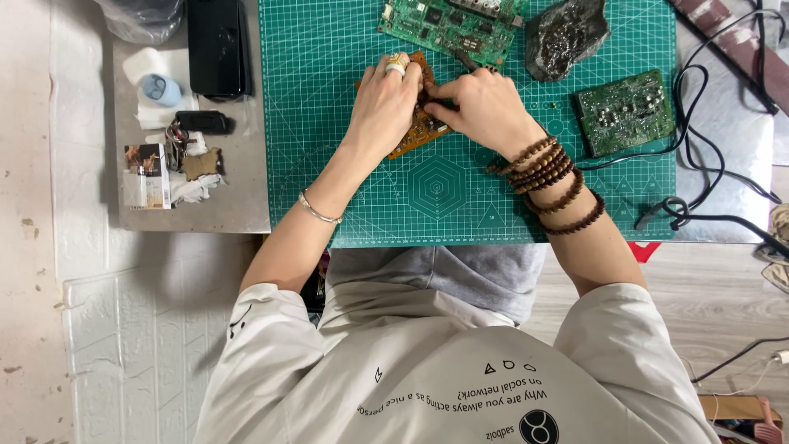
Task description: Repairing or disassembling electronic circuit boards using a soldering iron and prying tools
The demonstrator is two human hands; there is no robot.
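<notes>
An orange-brown circuit board (411, 138) lies on the green cutting mat (345, 181). My left hand (385, 105), with a ring on one finger, presses down on the board and covers most of it. My right hand (485, 107), with wooden bead bracelets around the wrist, grips a dark slim tool (445, 104) whose tip meets the board next to my left fingers. What the tip touches is hidden by my fingers.
A green circuit board (450, 25) lies at the mat's far edge, another green board (625, 111) at the right, a dark crumpled bag (565, 33) between them. Black cables (707, 177) trail off right. A grey side table (238, 189) at left holds a black case (217, 45), keys and small items.
</notes>
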